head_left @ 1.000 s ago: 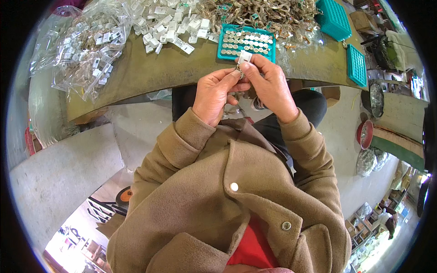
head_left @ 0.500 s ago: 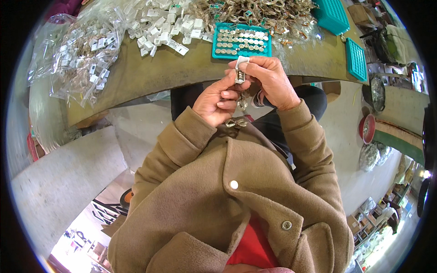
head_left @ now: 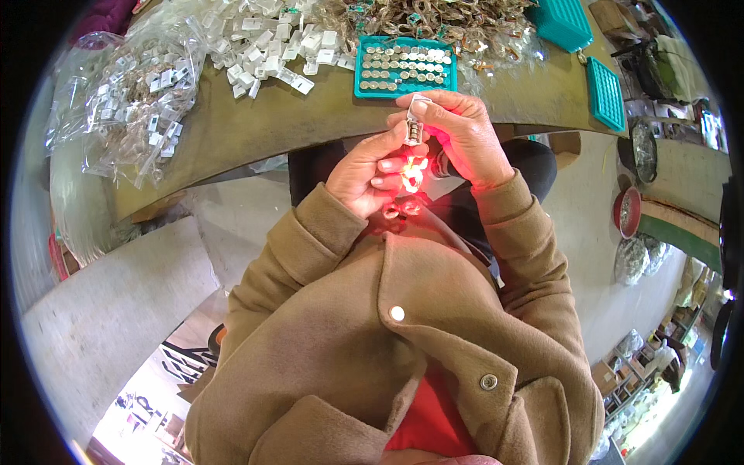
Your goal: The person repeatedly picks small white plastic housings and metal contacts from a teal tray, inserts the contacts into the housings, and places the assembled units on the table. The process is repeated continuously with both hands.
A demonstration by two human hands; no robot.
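Note:
Just off the table's near edge, my left hand (head_left: 364,174) grips a small white battery case (head_left: 415,130) with button cells stacked inside it. From the right, my right hand (head_left: 465,132) pinches the case's upper end and a white cover piece (head_left: 419,106). Below the case dangles a coiled light string (head_left: 412,174), glowing bright red and tinting my fingers and coat. Beyond my hands a teal tray (head_left: 363,89) carries rows of silver button cells (head_left: 418,56). My fingertips partly hide the case's sides.
White plastic cases (head_left: 271,50) are heaped at the back left, beside a clear bag (head_left: 116,116) of finished-looking white pieces. Coiled wire strings (head_left: 434,19) pile up at the back. Teal trays (head_left: 562,23) stand at the right, another (head_left: 606,93) at the table's edge (head_left: 504,124).
The light string under the case has gone from unlit to glowing red. Both hands keep nearly the same place, and the battery case has shifted slightly.

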